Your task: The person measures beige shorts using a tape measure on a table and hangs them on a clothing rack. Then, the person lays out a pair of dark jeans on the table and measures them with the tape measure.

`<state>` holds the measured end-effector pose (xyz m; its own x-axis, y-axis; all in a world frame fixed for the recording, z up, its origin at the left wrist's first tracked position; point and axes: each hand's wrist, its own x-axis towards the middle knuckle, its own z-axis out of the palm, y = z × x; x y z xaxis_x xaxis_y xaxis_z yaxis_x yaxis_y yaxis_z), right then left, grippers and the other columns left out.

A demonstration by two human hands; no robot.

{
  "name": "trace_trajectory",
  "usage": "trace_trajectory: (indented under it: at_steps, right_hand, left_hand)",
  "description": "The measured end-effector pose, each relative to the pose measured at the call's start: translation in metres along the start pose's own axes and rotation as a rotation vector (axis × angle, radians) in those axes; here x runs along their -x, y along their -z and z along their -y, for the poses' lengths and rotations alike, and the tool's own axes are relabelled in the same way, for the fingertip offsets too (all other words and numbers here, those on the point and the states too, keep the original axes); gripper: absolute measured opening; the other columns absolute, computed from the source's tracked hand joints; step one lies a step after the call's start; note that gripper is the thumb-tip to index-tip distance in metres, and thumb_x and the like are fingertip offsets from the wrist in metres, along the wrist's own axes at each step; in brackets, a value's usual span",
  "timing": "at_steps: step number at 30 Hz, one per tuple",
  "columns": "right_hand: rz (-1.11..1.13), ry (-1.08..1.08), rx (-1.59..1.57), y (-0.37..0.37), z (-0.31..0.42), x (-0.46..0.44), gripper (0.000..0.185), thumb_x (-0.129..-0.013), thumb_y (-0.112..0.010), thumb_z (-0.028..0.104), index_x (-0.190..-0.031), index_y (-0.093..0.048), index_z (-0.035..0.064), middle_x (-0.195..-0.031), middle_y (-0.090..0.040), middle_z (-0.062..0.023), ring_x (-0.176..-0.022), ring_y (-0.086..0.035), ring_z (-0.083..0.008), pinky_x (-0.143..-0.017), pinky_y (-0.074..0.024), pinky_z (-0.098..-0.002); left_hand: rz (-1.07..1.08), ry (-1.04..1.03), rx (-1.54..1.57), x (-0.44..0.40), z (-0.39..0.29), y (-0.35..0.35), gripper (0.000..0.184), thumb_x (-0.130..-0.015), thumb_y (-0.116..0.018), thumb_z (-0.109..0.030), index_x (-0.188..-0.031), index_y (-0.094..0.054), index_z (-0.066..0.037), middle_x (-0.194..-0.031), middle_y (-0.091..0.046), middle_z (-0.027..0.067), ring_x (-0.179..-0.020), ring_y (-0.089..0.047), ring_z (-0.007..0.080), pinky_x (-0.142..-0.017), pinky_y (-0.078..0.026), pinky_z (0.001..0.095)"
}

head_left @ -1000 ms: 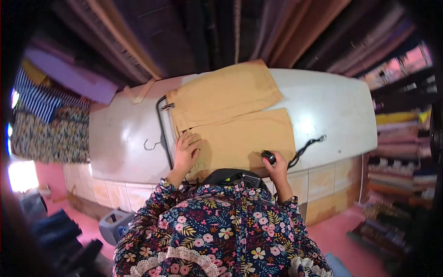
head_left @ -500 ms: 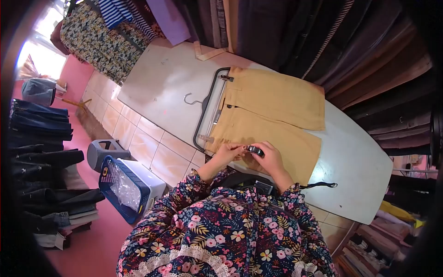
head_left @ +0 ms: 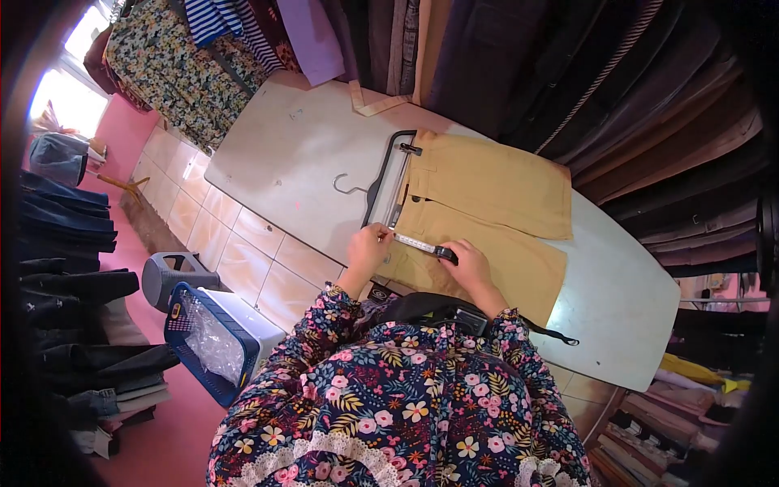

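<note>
Yellow shorts [head_left: 495, 183] lie flat on the white table, their waistband clipped to a black hanger [head_left: 376, 188] with a metal hook. Over the nearer leg, my right hand [head_left: 471, 272] grips the dark case of a tape measure [head_left: 445, 254]. A short stretch of white blade runs from the case to my left hand [head_left: 369, 247], whose fingers pinch its end near the waistband. My left hand covers the lower end of the hanger and its near clip.
The white table [head_left: 280, 154] has dark garments [head_left: 519, 73] hanging along its far side. At the left stand a grey stool [head_left: 174, 276] and a blue basket [head_left: 213, 345] holding clear plastic. Folded jeans [head_left: 65, 215] are stacked beyond them. A black strap [head_left: 552, 334] rests at the table's near edge.
My hands have moved apart, drawing a length of blade out of the tape measure. My left hand has shifted left and up to the waistband edge. The camera view has moved slightly.
</note>
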<state>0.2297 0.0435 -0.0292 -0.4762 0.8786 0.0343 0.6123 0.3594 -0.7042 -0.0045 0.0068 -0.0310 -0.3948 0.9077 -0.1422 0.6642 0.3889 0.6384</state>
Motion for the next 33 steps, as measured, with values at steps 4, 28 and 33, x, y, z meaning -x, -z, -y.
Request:
trace_trajectory:
  at_steps: [4,28,33]
  right_hand:
    - [0.008,-0.048,0.012,-0.001,0.000,0.005,0.018,-0.081,-0.065,0.023,-0.097,-0.063,0.0171,-0.092,-0.060,-0.0053,-0.083,-0.061,-0.0295,-0.069,-0.0509,-0.0384]
    - [-0.047,-0.040,-0.036,-0.005,-0.001,0.003,0.017,-0.080,-0.066,0.021,-0.095,-0.062,0.0142,-0.091,-0.060,-0.0072,-0.082,-0.062,-0.0310,-0.068,-0.0510,-0.0400]
    - [-0.043,-0.074,0.002,-0.007,-0.004,0.003,0.017,-0.080,-0.067,0.021,-0.095,-0.062,0.0138,-0.091,-0.060,-0.0079,-0.082,-0.062,-0.0314,-0.069,-0.0513,-0.0406]
  left_hand:
    - [-0.024,-0.059,-0.098,0.008,-0.005,-0.004,0.012,-0.078,-0.069,-0.018,-0.086,-0.068,-0.009,-0.079,-0.068,0.0095,-0.072,-0.066,0.0272,-0.061,-0.050,0.0355]
    - [-0.154,-0.545,-0.672,0.042,0.014,-0.024,0.040,-0.077,-0.063,-0.025,-0.117,-0.063,-0.016,-0.122,-0.057,-0.0065,-0.096,-0.050,0.0177,-0.076,-0.040,0.0350]
    - [-0.166,-0.534,-0.672,0.041,0.017,-0.023,0.041,-0.078,-0.062,-0.025,-0.118,-0.062,-0.015,-0.122,-0.056,-0.0065,-0.100,-0.049,0.0190,-0.079,-0.039,0.0357]
